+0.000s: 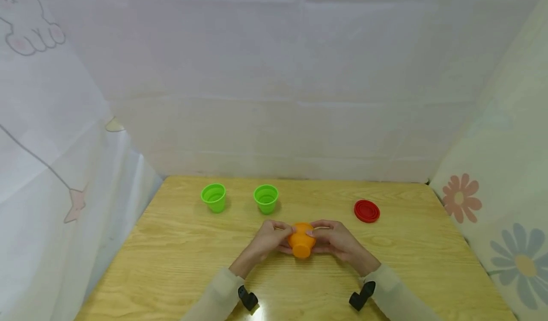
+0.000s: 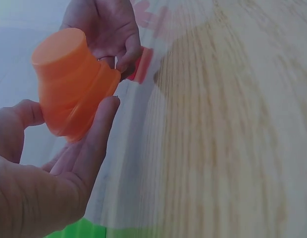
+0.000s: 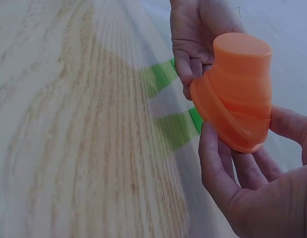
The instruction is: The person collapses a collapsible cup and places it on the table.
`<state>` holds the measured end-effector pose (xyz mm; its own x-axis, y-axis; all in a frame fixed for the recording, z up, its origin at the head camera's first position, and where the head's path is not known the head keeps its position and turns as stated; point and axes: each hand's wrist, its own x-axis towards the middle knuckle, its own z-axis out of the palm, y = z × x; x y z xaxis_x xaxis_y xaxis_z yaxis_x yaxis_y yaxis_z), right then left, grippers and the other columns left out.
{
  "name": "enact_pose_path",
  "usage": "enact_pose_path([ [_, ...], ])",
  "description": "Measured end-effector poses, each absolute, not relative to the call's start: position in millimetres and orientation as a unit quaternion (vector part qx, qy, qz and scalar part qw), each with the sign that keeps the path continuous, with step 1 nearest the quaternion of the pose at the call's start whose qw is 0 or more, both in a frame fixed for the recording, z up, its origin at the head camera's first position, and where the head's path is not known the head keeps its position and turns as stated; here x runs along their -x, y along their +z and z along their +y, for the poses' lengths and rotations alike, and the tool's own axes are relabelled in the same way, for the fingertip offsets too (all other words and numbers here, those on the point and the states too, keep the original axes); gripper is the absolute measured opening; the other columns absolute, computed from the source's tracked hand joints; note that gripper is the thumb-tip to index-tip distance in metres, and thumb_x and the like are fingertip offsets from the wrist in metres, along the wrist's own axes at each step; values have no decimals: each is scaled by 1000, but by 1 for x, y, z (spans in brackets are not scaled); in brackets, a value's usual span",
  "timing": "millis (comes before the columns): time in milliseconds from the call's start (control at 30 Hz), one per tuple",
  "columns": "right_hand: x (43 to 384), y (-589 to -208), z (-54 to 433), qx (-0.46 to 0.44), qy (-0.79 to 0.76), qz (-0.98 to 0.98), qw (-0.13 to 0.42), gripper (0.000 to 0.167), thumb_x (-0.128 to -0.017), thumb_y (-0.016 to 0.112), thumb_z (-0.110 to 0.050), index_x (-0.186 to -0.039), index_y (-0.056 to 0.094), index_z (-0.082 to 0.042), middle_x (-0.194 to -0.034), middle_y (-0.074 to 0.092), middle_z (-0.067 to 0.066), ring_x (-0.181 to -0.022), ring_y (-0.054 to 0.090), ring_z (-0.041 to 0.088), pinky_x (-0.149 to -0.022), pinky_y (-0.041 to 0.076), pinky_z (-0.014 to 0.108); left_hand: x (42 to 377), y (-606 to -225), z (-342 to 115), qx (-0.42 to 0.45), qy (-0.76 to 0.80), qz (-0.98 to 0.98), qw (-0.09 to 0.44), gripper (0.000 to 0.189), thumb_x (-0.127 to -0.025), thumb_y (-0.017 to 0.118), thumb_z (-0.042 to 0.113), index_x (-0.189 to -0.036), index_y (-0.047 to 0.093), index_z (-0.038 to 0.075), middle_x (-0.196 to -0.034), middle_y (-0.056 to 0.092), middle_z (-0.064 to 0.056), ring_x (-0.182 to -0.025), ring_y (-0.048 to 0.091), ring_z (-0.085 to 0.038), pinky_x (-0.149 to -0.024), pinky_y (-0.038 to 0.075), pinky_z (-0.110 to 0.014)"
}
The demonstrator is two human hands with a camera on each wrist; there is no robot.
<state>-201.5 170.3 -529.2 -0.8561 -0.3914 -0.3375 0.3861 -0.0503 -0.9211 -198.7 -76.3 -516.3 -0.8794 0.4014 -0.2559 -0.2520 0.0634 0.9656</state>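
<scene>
We see two green cups (image 1: 216, 202) (image 1: 266, 200) expanded left of centre, both hands (image 1: 267, 239) (image 1: 337, 240) grasping the orange cup (image 1: 302, 241), perhaps half-unfolded, and the red cup (image 1: 366, 211), at right, yet flat.

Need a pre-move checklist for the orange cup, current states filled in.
1. Both hands on it: ok. Left hand and right hand hold the orange cup from opposite sides.
2. Wall evenly drawn out: not ok. It bulges and slants in both wrist views.
3. Base down: not ok. It faces back toward the person.
4. Inside clear: cannot tell. The opening is hidden.
5. Neighbours apart from the hands: ok. Left green cup, right green cup and flat red disc sit beyond them.
</scene>
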Motion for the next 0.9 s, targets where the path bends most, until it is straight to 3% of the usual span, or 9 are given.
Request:
enact_pose_path([
  [733, 198, -533, 166, 28, -707, 664, 241, 55, -102, 69, -20, -142, 54, 14, -123, 75, 16, -95, 78, 20, -87, 68, 45, 193, -521, -74, -57, 666, 715, 207, 35, -105, 66, 29, -114, 76, -4, -112, 73, -17, -80, 77, -22, -82, 68, -49],
  [900, 196, -532, 162, 27, -705, 673, 224, 49, -102, 68, -20, -137, 58, 14, -116, 76, 14, -88, 79, 19, -83, 69, 45, 190, -522, -73, -72, 634, 749, 179, 36, -106, 65, 33, -108, 76, -1, -102, 78, -15, -76, 78, -19, -76, 69, -45],
])
